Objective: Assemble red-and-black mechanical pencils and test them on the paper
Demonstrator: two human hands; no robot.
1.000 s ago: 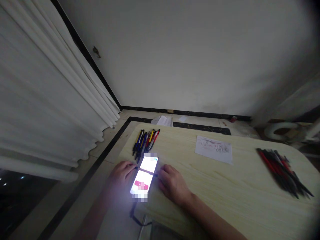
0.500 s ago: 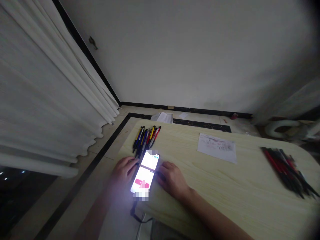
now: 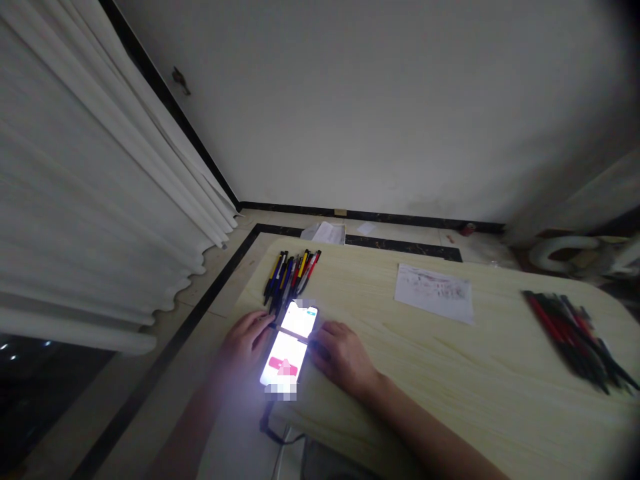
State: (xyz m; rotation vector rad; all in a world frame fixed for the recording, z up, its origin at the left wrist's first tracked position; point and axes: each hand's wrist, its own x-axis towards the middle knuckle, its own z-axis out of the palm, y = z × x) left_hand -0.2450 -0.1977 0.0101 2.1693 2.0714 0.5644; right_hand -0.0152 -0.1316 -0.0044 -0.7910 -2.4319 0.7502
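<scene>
A lit phone [image 3: 286, 353] with a white and pink screen, partly pixelated, shows between my two hands. A thin dark pen-like stick [image 3: 293, 334] crosses the screen from one hand to the other; glare blurs its details. My left hand [image 3: 246, 340], left of the phone, pinches the stick's left end, its fingers closed. On the right, my right hand [image 3: 341, 353] rests low over the table with fingers curled round the other end, mostly hidden. Just beyond the phone lies a bunch of pens [image 3: 290, 277] in black, blue, yellow and red.
The pale wooden table [image 3: 380, 293] holds a marked sheet of paper [image 3: 434, 293] and a second pile of red and black pens [image 3: 575, 340] at the right. Behind the table is a box with papers [image 3: 327, 233] on the floor. A white curtain [image 3: 125, 167] hangs at left.
The view has shifted very slightly. Both hands keep their places beside the phone, and the pens and paper have not moved.
</scene>
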